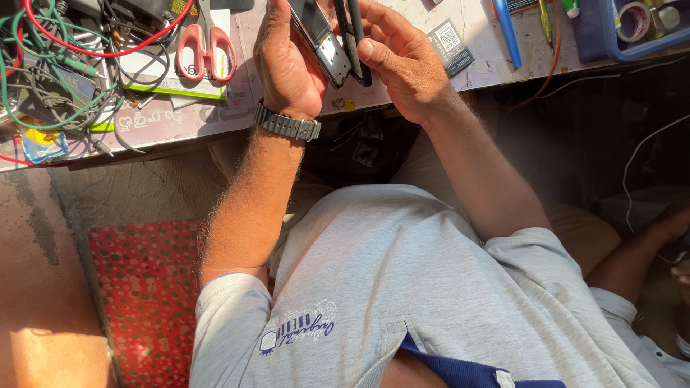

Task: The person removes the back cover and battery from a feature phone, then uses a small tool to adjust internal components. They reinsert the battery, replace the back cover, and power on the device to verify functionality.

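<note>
My left hand (pixel 286 63), with a metal-band watch (pixel 287 126) on its wrist, grips a small opened phone body (pixel 322 44) above the table edge. Its inner side, with a pale metal patch, faces up. My right hand (pixel 404 66) is close beside it on the right. It holds a thin black cover piece (pixel 355 44) between thumb and fingers, right against the phone body. The tops of both parts are cut off by the frame edge.
Pink-handled scissors (pixel 207 47) and a tangle of red and green wires (pixel 61 68) lie on the worktable (pixel 180 118) to the left. A small black battery (pixel 447 44), blue pen (pixel 507 32) and blue tray (pixel 625 32) sit right. Another person's arm (pixel 647 248) is at far right.
</note>
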